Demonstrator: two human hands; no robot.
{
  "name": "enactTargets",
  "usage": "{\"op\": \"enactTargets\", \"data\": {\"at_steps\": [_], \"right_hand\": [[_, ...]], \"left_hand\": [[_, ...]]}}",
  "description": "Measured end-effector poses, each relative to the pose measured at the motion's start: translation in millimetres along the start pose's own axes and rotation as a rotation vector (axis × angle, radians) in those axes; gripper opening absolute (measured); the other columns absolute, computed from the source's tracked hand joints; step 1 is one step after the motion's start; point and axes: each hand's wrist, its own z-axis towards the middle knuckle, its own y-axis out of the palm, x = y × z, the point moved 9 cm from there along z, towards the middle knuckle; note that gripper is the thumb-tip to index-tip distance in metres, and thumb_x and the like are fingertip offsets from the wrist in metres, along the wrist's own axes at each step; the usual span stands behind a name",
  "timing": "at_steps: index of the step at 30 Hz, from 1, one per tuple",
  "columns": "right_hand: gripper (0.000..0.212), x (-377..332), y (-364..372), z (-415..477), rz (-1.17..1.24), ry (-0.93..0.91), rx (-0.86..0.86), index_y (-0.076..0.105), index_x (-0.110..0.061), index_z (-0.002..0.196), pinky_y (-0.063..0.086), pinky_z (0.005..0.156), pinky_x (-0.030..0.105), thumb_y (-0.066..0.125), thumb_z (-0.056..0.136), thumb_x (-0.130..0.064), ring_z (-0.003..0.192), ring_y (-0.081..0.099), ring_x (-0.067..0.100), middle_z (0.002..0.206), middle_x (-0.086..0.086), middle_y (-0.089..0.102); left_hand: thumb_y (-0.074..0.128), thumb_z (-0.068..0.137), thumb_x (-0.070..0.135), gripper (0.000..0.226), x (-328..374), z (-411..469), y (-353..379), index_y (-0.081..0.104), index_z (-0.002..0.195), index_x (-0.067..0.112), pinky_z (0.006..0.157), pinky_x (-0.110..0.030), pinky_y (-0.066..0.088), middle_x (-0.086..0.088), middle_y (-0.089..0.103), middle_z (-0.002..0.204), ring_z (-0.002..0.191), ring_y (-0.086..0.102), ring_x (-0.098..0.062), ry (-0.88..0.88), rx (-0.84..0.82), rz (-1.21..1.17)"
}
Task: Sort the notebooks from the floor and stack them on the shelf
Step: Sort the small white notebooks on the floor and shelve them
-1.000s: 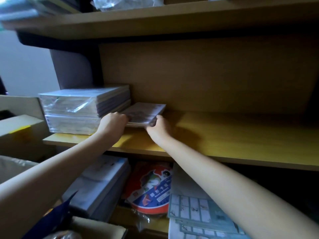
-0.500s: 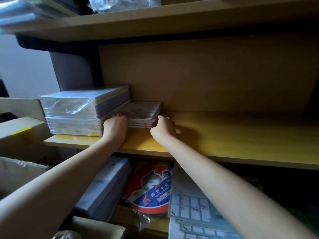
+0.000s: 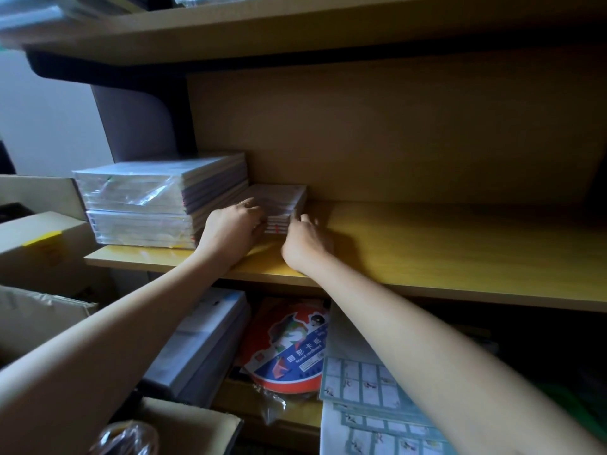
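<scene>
Small notebook stack (image 3: 279, 200) is seen lying flat on the yellow shelf (image 3: 443, 247), close to the back panel. Its left side is butted against two wrapped packs (image 3: 154, 205), which are piled one on the other at the shelf's left end. The stack is lower than the packs.

The left hand (image 3: 230, 229) is placed at the stack's near left corner. Its fingers (image 3: 253, 208) are curled over the top cover and near edge, held close together, so the stack is gripped there. The right hand (image 3: 305, 241) is set at the near right corner. Its fingers (image 3: 307, 220) are bent, with the tips against the stack's side. Whether anything is clasped cannot be told, as the tips are hidden. Both forearms are stretched in from the bottom of the view.

An upper shelf board (image 3: 295, 27) is seen above. A cardboard box (image 3: 36, 254) with a yellow tape strip is seen left of the shelf. On the lower shelf (image 3: 305, 417), a wrapped paper pack (image 3: 203, 336), a round cardboard pack (image 3: 292, 353) and grid sheets (image 3: 364, 385) are stored.
</scene>
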Motion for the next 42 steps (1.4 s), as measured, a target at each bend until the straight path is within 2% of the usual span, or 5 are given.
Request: {"op": "enactTargets", "data": {"at_steps": [17,24,30,37,42], "right_hand": [[0.062,-5,7,1,-0.123,-0.138,-0.096,-0.004,-0.023,0.151,0.025,0.110,0.043,0.031,0.099,-0.027,0.124,0.045,0.030,0.138,0.013,0.047],[0.048,-6,-35,-72,-0.286,-0.379,0.034,0.033,-0.022,0.140,0.037,0.067,0.033,0.034,0.093,-0.012,0.094,0.060,0.031,0.111,0.009,0.063],[0.024,45,-88,-198,-0.364,-0.674,-0.070,0.064,-0.017,0.096,0.051,0.068,0.034,0.041,0.088,-0.021,0.078,0.061,0.016,0.087,-0.002,0.065],[0.021,143,-31,-286,-0.241,-0.483,-0.165,0.061,-0.022,0.072,0.045,0.041,0.026,0.042,0.072,-0.030,0.057,0.063,0.018,0.064,-0.005,0.064],[0.022,198,54,-337,-0.248,-0.266,-0.443,0.059,-0.018,0.098,0.041,0.065,0.032,0.040,0.086,-0.022,0.092,0.062,0.026,0.098,0.001,0.067]], "left_hand": [[0.042,0.095,0.027,0.048,-10,2,44,0.030,0.139,0.013,0.077,-0.037,0.045,-0.017,0.060,0.121,0.104,0.058,-0.035,-0.120,-0.397,0.051],[0.047,0.090,0.013,0.048,14,-17,21,0.038,0.136,0.007,0.100,-0.047,0.040,-0.015,0.019,0.155,0.143,0.017,-0.027,-0.127,-0.420,0.051],[0.042,0.080,0.028,0.026,132,-36,-81,0.065,0.088,0.019,0.063,-0.030,0.046,0.001,0.064,0.094,0.086,0.062,-0.023,0.186,-0.061,-0.145],[0.043,0.091,0.033,0.022,252,-175,-17,0.060,0.095,0.020,0.068,-0.029,0.043,-0.002,0.066,0.103,0.094,0.064,-0.026,0.447,-0.747,-0.077],[0.045,0.092,0.029,0.033,272,-293,66,0.055,0.116,0.008,0.073,-0.032,0.043,-0.011,0.055,0.122,0.107,0.058,-0.032,0.456,-1.171,0.053]]}}
